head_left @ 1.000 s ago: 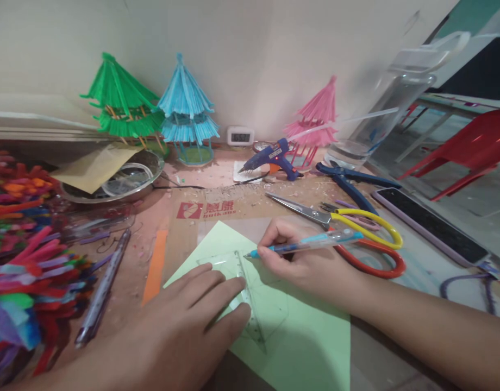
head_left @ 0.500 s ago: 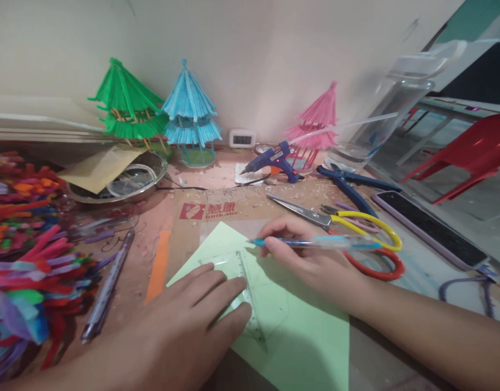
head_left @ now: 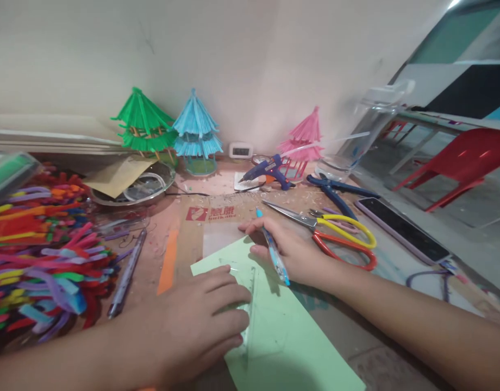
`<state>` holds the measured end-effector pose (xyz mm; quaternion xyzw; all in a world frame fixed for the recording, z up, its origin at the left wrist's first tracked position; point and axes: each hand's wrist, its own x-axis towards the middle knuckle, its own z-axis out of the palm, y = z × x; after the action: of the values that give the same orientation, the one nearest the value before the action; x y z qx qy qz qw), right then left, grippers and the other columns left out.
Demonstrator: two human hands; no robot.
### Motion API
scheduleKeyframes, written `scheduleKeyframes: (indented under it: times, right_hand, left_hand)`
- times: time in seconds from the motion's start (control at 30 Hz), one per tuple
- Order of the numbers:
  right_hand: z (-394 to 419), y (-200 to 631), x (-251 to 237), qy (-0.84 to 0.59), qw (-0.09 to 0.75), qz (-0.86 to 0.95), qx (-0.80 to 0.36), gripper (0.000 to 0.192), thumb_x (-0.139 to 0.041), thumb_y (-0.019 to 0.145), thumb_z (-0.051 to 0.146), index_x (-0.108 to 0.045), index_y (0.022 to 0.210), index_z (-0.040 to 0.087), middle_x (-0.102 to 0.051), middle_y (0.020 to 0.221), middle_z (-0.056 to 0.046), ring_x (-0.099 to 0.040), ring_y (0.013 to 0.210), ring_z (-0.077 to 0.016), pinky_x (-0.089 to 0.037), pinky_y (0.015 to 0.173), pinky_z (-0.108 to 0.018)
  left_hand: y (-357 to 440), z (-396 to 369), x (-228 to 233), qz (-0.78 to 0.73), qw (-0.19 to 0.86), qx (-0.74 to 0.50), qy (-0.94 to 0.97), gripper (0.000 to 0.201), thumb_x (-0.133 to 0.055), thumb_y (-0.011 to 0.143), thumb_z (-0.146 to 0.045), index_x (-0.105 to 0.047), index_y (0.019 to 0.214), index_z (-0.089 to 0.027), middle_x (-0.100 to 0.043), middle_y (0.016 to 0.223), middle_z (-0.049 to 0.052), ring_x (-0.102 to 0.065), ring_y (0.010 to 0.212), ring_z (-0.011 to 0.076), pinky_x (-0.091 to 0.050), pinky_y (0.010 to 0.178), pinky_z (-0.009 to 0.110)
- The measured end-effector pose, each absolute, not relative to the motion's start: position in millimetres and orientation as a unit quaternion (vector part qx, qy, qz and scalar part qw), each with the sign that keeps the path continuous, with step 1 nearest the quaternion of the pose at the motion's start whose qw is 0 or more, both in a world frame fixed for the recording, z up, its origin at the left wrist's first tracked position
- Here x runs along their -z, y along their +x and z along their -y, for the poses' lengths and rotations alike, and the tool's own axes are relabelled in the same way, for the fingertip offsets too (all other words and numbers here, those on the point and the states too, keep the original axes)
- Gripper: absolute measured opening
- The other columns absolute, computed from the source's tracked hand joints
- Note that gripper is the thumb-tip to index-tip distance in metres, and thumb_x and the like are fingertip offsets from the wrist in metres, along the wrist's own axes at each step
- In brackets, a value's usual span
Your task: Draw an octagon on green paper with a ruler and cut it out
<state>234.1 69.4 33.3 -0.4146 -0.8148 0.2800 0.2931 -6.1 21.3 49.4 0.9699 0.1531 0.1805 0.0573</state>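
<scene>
A light green paper sheet (head_left: 282, 336) lies on the cardboard in front of me. My left hand (head_left: 201, 320) presses flat on a clear plastic triangle ruler (head_left: 250, 293) that rests on the sheet. My right hand (head_left: 291, 250) holds a blue pen (head_left: 272, 250), its tip pointing away from me above the sheet's far corner, with the fingertips touching the paper's edge.
Yellow- and red-handled scissors (head_left: 335, 233) lie right of my hand, then blue pliers (head_left: 335, 190) and a phone (head_left: 400, 228). A blue glue gun (head_left: 268, 168) and green, blue and pink paper pagodas stand by the wall. Coloured pipe cleaners (head_left: 42, 255) pile at the left beside a purple pen (head_left: 125, 274).
The pen has swung from lying sideways with its tip at the ruler to pointing away from me. My right hand shifted to the sheet's far corner; the view tilted up.
</scene>
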Motion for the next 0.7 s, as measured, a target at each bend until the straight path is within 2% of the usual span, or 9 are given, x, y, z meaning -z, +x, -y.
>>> scheduleKeyframes:
  times: [0.17,0.3,0.43,0.53,0.7]
  right_hand:
    - [-70.4,230.5,-31.9,-0.399,0.294,0.835,-0.239,0.015,-0.060,0.090,0.018,-0.054,0.104,0.020,-0.068,0.107,-0.011,-0.063,0.101,-0.0256,-0.050,0.088,-0.042]
    - [-69.3,229.9,-32.3,-0.401,0.289,0.841,-0.218,0.015,-0.061,0.088,0.015,-0.053,0.099,0.021,-0.066,0.094,-0.006,-0.060,0.091,-0.0232,-0.047,0.080,-0.035]
    - [-67.2,229.8,-33.8,-0.411,0.281,0.845,-0.197,0.023,-0.064,0.086,0.012,-0.054,0.104,0.021,-0.064,0.095,-0.006,-0.058,0.091,-0.0226,-0.046,0.080,-0.035]
    - [-66.6,229.3,-34.6,-0.409,0.269,0.852,-0.187,0.021,-0.062,0.087,0.011,-0.054,0.104,0.020,-0.064,0.096,-0.007,-0.058,0.093,-0.0241,-0.046,0.081,-0.036]
    - [-66.3,228.7,-33.6,-0.411,0.263,0.854,-0.179,0.019,-0.060,0.088,0.012,-0.054,0.104,0.021,-0.067,0.100,-0.009,-0.059,0.094,-0.0249,-0.047,0.085,-0.039]
  left_hand:
    - [-7.5,-22.1,-52.4,-0.129,0.055,-0.172,0.975,0.027,-0.038,0.105,-0.021,-0.063,0.096,-0.019,-0.071,0.106,0.006,-0.064,0.101,0.0229,-0.055,0.095,0.037]
    - [-7.2,-20.5,-54.6,-0.137,0.043,-0.173,0.974,0.023,-0.041,0.104,-0.020,-0.064,0.100,-0.019,-0.071,0.108,0.008,-0.064,0.101,0.0235,-0.056,0.093,0.038]
    - [-7.4,-19.2,-54.2,-0.147,0.040,-0.174,0.973,0.015,-0.049,0.102,-0.021,-0.064,0.101,-0.020,-0.070,0.103,0.007,-0.064,0.098,0.0223,-0.054,0.095,0.038]
    - [-8.2,-18.6,-52.8,-0.159,0.039,-0.172,0.971,0.009,-0.055,0.099,-0.023,-0.064,0.101,-0.021,-0.069,0.096,0.005,-0.064,0.091,0.0216,-0.054,0.094,0.038]
    - [-8.3,-18.3,-52.3,-0.172,0.033,-0.165,0.971,0.013,-0.053,0.101,-0.026,-0.064,0.099,-0.020,-0.067,0.095,0.006,-0.063,0.091,0.0229,-0.054,0.090,0.038]
